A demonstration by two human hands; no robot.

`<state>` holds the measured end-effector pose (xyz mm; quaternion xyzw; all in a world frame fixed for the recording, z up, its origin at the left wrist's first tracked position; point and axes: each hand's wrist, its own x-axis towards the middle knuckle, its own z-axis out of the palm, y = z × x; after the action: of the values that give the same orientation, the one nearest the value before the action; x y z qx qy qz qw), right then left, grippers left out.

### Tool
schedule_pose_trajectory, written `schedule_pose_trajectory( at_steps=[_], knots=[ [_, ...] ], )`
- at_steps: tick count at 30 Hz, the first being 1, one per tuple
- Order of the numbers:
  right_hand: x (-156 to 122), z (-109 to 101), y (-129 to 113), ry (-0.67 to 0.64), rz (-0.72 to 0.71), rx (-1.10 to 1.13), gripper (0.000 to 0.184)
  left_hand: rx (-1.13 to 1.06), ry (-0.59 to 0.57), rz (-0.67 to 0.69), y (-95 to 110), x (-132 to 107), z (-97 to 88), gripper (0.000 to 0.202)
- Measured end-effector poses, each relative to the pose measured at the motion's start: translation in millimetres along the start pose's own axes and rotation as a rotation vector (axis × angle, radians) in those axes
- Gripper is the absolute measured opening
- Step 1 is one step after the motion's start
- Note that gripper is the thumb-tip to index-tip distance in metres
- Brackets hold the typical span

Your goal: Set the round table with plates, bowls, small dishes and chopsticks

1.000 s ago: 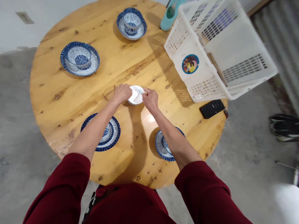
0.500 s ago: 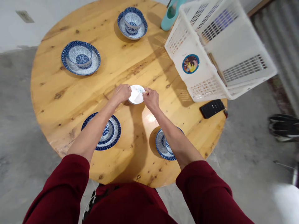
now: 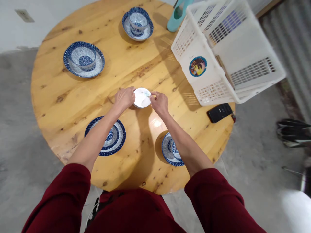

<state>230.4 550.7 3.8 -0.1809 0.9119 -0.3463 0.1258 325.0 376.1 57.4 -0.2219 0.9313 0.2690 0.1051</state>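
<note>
A small white dish (image 3: 142, 97) with a faint bluish pattern rests near the middle of the round table. At its left rim is my left hand (image 3: 124, 98), fingers curled against the edge. My right hand (image 3: 159, 102) pinches the opposite rim between thumb and fingers. Under my left forearm, partly covered, lies a blue-and-white plate (image 3: 118, 142) with a smaller one on it. My right forearm hides part of another blue-and-white plate (image 3: 167, 149) that has a bowl on it.
Two plates with bowls, a left one (image 3: 98, 67) and a far one (image 3: 148, 32), stand on the wooden table (image 3: 55, 106). To the right are a white plastic basket (image 3: 211, 87), a black phone-like device (image 3: 220, 113) and a turquoise holder (image 3: 173, 23).
Both hands have drawn slightly outward along the dish's rim, the right one a little further right. The dish has hardly moved.
</note>
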Motion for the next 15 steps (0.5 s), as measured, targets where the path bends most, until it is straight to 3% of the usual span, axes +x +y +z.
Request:
schedule_pose_trajectory(
  at_steps=[9,15],
  knots=[
    [-8,4,-10,0.072,0.064,-0.097,0.019,-0.009,0.023,-0.026,4,-2,7.0,0.052],
    [-10,5,-11,0.139,0.093,0.207,0.018,-0.146,0.144,0.011,11,-9,-9.4,0.048]
  ],
)
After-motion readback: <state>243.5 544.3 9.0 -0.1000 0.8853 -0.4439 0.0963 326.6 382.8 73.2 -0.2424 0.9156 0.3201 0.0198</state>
